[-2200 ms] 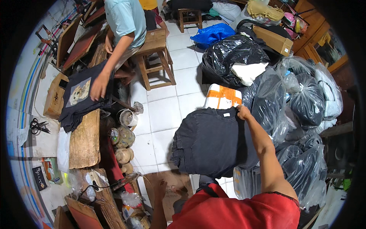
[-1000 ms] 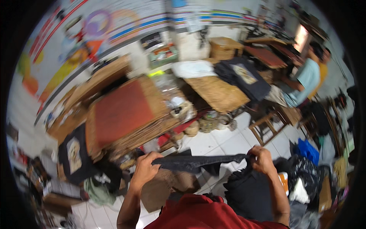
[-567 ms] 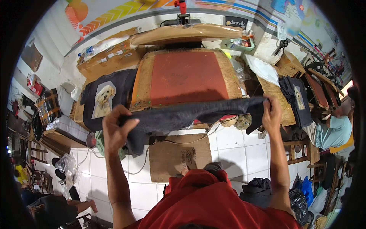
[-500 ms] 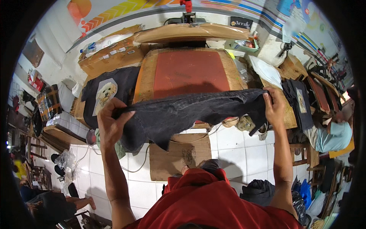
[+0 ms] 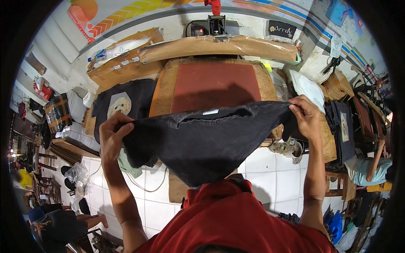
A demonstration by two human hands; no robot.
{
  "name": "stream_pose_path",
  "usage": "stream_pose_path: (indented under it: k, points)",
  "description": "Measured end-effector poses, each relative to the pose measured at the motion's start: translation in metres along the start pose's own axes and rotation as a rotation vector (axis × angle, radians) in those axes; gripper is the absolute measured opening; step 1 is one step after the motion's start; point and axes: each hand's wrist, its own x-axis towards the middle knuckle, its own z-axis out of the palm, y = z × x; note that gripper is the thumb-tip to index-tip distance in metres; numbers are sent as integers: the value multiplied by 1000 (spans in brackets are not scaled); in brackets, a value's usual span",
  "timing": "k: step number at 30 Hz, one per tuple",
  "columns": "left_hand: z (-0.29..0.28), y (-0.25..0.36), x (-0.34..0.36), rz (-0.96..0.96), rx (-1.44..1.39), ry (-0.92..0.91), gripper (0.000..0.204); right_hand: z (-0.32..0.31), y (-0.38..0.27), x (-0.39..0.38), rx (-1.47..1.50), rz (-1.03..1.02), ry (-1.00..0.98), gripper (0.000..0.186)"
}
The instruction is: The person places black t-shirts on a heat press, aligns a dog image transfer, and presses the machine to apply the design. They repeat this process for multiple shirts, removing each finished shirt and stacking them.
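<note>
A black T-shirt (image 5: 206, 147) hangs stretched between my two hands, its neckline and a small white label at the top. My left hand (image 5: 112, 137) pinches one shoulder, thumb against fingers. At the opposite shoulder, my right hand (image 5: 307, 116) grips the cloth the same way. The lower part of the shirt droops toward my body. Behind it lies a reddish-brown pad (image 5: 215, 80) on a wooden board, its near edge hidden by the cloth. To the left of the pad, another dark T-shirt (image 5: 143, 95) with a dog picture (image 5: 120, 103) lies flat, partly behind my left hand.
A long cardboard box (image 5: 122, 63) stands at the back left, and a brown-wrapped roll (image 5: 219, 46) spans behind the pad. On the right, a dark printed shirt (image 5: 341, 122) hangs near a co-worker in light blue (image 5: 371, 168). Cardboard (image 5: 175, 192) lies on the white tiled floor.
The T-shirt has opened from a bunched strip into a spread shape, with its neckline and label now showing. My hands have moved slightly apart, still pinching the shoulders.
</note>
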Motion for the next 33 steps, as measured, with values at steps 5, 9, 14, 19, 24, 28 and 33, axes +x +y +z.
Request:
stream_pose_path:
  k: [5,9,14,19,24,28,33]
  points:
    - [45,-26,2,-91,3,64,13,41,21,-7,165,267,186,5]
    - [31,-25,8,-28,-15,-75,14,38,28,-20,310,278,212,5]
    - [-7,-13,20,104,227,-67,15,6,3,-25,314,373,80,5]
    - [32,-66,159,296,212,-45,14,37,74,81,71,316,-69,11]
    - [131,-170,296,197,506,-175,30,131,237,145,-96,66,-115,24]
    - [172,-211,314,135,669,-193,34,164,295,145,-310,23,-173,31]
    - [189,-185,301,294,631,-99,39,180,257,149,-470,50,-48,35]
